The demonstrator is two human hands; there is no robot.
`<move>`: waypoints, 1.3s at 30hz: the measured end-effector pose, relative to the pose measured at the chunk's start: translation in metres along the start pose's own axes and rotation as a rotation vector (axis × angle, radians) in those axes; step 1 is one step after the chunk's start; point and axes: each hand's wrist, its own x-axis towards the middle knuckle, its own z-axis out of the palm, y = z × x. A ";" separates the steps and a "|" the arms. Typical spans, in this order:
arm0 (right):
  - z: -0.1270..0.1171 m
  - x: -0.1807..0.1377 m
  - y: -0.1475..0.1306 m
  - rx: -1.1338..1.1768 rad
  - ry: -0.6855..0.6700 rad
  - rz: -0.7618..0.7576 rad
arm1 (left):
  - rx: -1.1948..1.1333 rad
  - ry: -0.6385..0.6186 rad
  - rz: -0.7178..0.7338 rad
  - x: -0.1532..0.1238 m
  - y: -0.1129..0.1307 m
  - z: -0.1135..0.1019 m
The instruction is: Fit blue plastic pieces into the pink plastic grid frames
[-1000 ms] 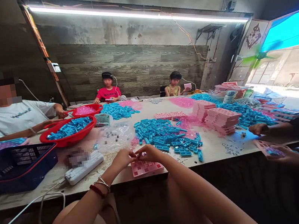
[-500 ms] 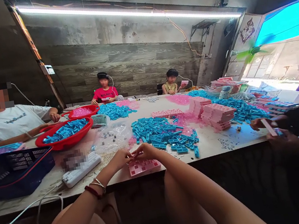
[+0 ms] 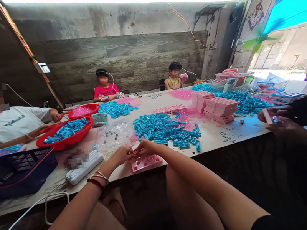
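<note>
A pink moulded tray [image 3: 149, 164] with square recesses lies flat at the table's near edge. Over its back left part, my left hand [image 3: 122, 154] and my right hand [image 3: 144, 147] meet, fingertips bent down and pressed together. Whatever they pinch is too small or hidden to make out. Just beyond my hands spreads a heap of blue plastic pieces [image 3: 155, 128], shaped like small open troughs. Pink translucent bits [image 3: 185, 115] are scattered around and behind that heap.
Stacked pink trays [image 3: 220, 110] stand to the right. On the left are a red basket [image 3: 67, 144] of blue pieces, a dark blue basket [image 3: 21, 182], a white power strip [image 3: 84, 168] and a plastic bag [image 3: 112, 135]. Co-workers sit around the table, one close on the right.
The head view has tipped slightly, so the table sits higher in the picture. My hands stay together over the pink tray, with only a slight shift of the fingers.
</note>
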 end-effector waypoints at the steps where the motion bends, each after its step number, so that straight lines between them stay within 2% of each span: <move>1: -0.001 0.000 0.000 0.005 -0.011 -0.005 | 0.021 -0.016 0.004 0.001 0.003 -0.002; 5: -0.003 0.002 -0.002 -0.044 -0.029 0.000 | 0.077 -0.059 -0.001 0.003 0.010 -0.008; 14: -0.005 0.002 -0.011 -0.223 -0.035 0.010 | 0.080 -0.071 -0.049 0.005 0.012 -0.005; 23: -0.005 0.004 -0.002 -0.039 -0.075 0.022 | 0.096 -0.098 -0.134 0.010 0.018 -0.009; 31: -0.003 0.001 -0.001 -0.139 -0.018 -0.002 | 0.094 -0.074 -0.135 0.008 0.022 -0.007; 35: 0.002 0.000 0.004 0.023 0.036 -0.011 | 0.026 -0.088 -0.122 0.004 0.012 -0.008; 39: 0.004 0.000 0.008 0.131 0.033 -0.016 | -0.026 -0.121 -0.139 0.007 0.007 -0.010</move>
